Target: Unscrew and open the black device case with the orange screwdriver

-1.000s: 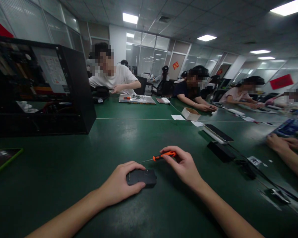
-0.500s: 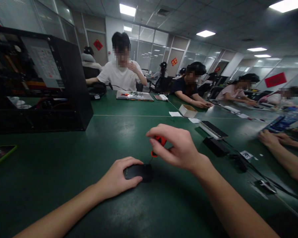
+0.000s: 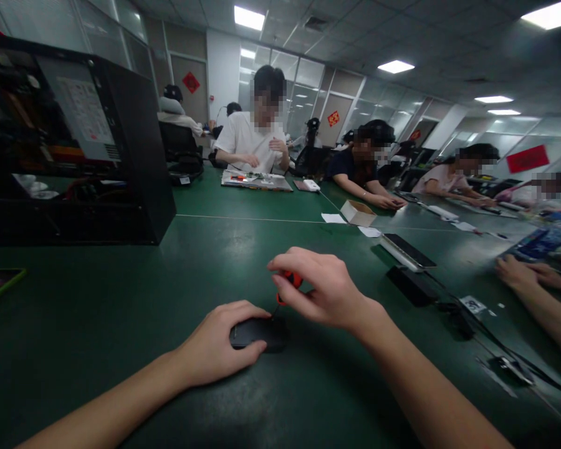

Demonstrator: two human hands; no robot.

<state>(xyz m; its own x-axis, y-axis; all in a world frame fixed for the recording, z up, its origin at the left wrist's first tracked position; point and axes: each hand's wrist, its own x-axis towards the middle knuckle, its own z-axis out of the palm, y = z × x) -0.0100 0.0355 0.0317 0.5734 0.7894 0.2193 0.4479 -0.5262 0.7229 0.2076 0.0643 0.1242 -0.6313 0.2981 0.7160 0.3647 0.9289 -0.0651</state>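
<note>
On the green table lies a small black oblong device (image 3: 257,337), its exact kind unclear. My left hand (image 3: 227,337) grips it from the left, fingers along the far edge and thumb on the near side. In my right hand (image 3: 318,284) is an orange-and-black screwdriver (image 3: 292,279), pinched by its handle between thumb and fingers. The screwdriver stands tilted, its thin shaft reaching down to the device's far edge, close to my left fingertips. Whether the tip sits in a screw is too small to tell.
An open black computer case (image 3: 135,149) stands at the left, beside a green-edged phone-like object (image 3: 2,284). To the right lie a small open box (image 3: 358,213), a black adapter (image 3: 411,285) and cables. Other people work around the table; a co-worker's forearms (image 3: 537,293) rest at the right.
My right hand and the screwdriver have moved slightly left and down, bringing the shaft over the device. The view has shifted a little. The person opposite has lowered one hand toward the board.
</note>
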